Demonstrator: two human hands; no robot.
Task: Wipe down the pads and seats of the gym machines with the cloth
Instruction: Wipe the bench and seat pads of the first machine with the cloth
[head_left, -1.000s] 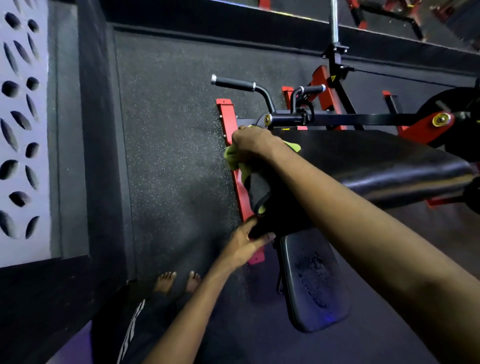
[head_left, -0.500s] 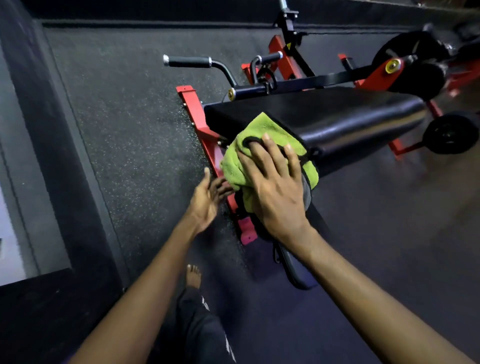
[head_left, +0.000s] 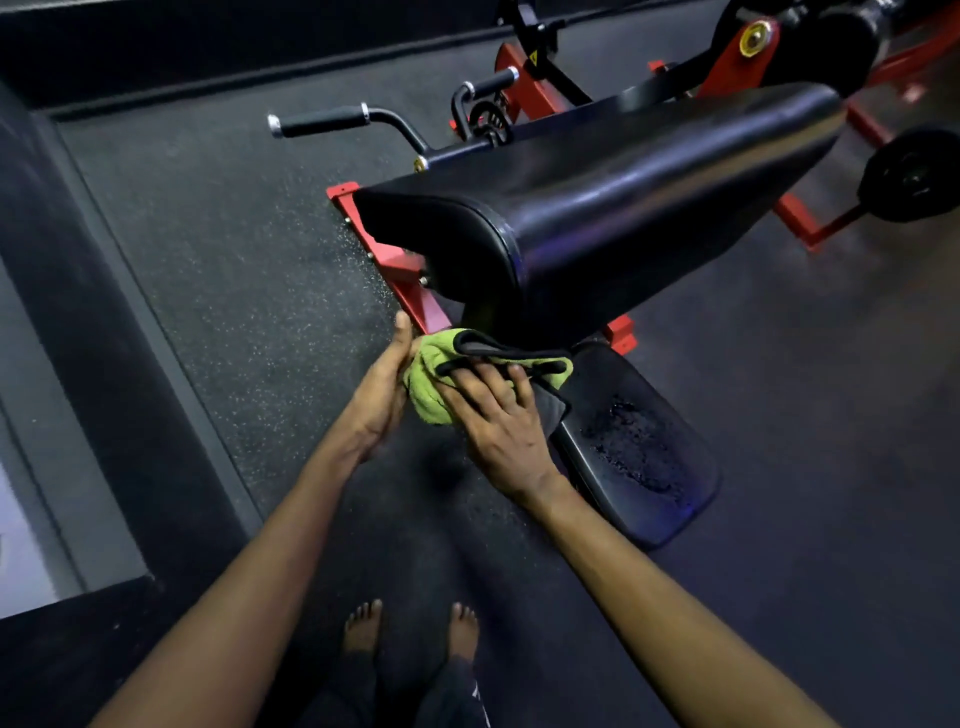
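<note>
A long black chest pad slopes up to the right on a red-framed gym machine. Below its near end lies a smaller black seat with a worn, cracked patch. A green cloth with a black edge is bunched between the pad's lower end and the seat. My right hand lies flat on the cloth with straight, spread fingers. My left hand stands edge-on against the cloth's left side, fingers straight.
The red base frame runs along the speckled rubber floor by my left hand. A black handlebar juts out at the back left. Weight plates sit at the right. My bare feet stand below. A dark raised ledge borders the left.
The cloth and my right hand slid down off the pad's near end to just above the seat. My left hand came against the cloth's side. The view shifted closer.
</note>
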